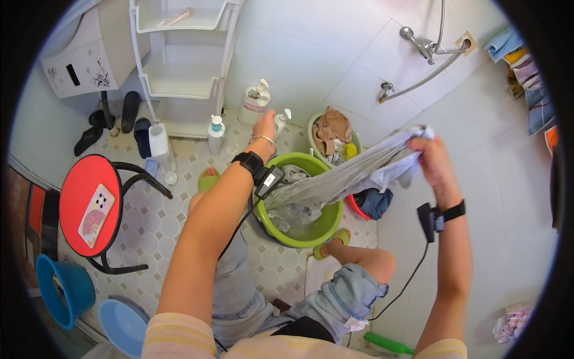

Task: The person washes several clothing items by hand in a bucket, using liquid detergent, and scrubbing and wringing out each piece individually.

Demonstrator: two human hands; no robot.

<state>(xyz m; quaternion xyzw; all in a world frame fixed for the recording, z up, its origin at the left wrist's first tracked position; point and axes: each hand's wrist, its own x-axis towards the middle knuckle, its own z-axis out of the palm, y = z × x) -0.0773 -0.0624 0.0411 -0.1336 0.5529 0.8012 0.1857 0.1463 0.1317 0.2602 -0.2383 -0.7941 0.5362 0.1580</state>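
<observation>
My right hand [432, 159] holds up one end of a wet grey cloth garment [332, 179], high and to the right. The garment's other end hangs down into a green plastic basin [334, 224] of water between my feet, where more grey cloth lies. My left hand [265, 125] reaches beyond the basin and is at a white pump bottle [281, 122]; its fingers are partly hidden, so whether they grip the bottle is unclear. A larger white pump bottle [254, 105] stands just behind it.
Behind the green basin is a pale basin [314, 146] of clothes; a red basin [358, 210] with dark cloth sits at its right. A red stool [85, 179] bearing a phone [96, 215], a white shelf rack [179, 92] and blue tubs [83, 287] are leftward. Taps [423, 47] project from the wall.
</observation>
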